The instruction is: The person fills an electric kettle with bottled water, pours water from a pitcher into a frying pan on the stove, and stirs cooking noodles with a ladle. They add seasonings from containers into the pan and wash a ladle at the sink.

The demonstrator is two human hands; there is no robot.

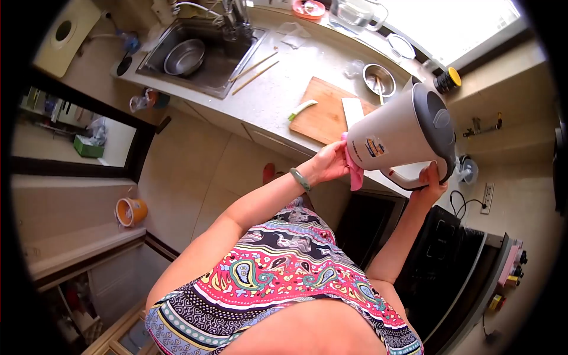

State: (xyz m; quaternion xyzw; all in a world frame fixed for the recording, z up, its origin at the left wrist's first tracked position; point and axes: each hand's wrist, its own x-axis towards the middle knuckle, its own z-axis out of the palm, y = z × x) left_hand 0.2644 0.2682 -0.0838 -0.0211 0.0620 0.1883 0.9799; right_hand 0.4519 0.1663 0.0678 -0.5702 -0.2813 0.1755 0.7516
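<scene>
A pale grey soymilk maker (383,133) with a dark lid is held tilted on its side in the air above the counter's front edge. My right hand (431,181) is wrapped round its handle. In my left hand (329,162) is a bunched pink cloth (355,173), pressed against the base of the soymilk maker. Behind the appliance lies a wooden cutting board (322,112), partly hidden by it. On the board are a piece of green onion (303,109) and a white-bladed knife or flat white piece (352,111); I cannot tell which.
A sink (222,65) holding a metal basin (184,57) is at the far left of the counter. Two chopsticks (255,77) lie beside it. A steel bowl (379,80) stands behind the board. An orange bucket (131,212) sits at the left, and a black cooktop (441,236) at the right.
</scene>
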